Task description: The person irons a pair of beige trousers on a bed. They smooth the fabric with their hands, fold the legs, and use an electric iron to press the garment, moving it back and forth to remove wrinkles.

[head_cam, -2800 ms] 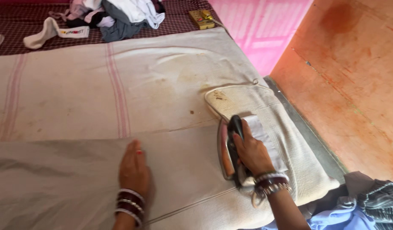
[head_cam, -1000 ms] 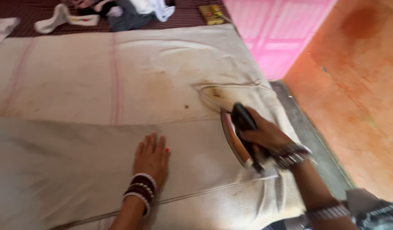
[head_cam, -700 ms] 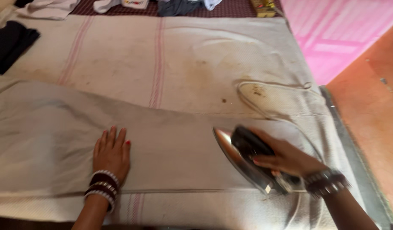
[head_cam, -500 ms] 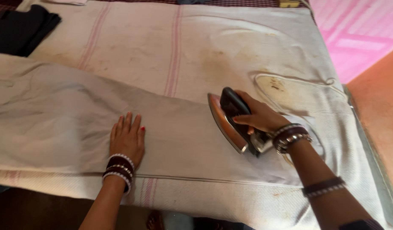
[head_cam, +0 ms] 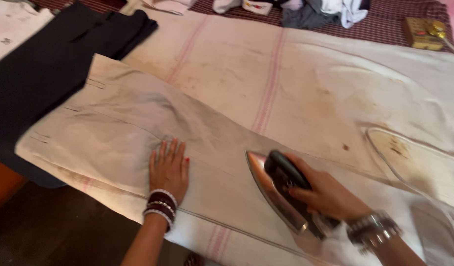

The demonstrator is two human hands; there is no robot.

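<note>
Both hands are down on the work as I look from the head camera. My right hand [head_cam: 325, 194] is closed tight around the black handle of the iron [head_cam: 286, 197], whose shiny metal base rests on the beige trousers [head_cam: 133, 128], its pointed nose aimed up and to the left. My left hand [head_cam: 169, 167] lies open and flat on the same trousers, fingers spread a little, holding nothing, just left of the iron with a strip of bare cloth between them. Bangles [head_cam: 160, 207] ring that wrist. The trousers stretch slantwise over the pale striped sheet [head_cam: 305, 83], their waist end toward the upper left. A dark garment [head_cam: 54, 64] lies beside that end, partly under it. At the far edge sit a heap of clothes [head_cam: 315, 10] and a yellow power strip [head_cam: 423, 32].
</note>
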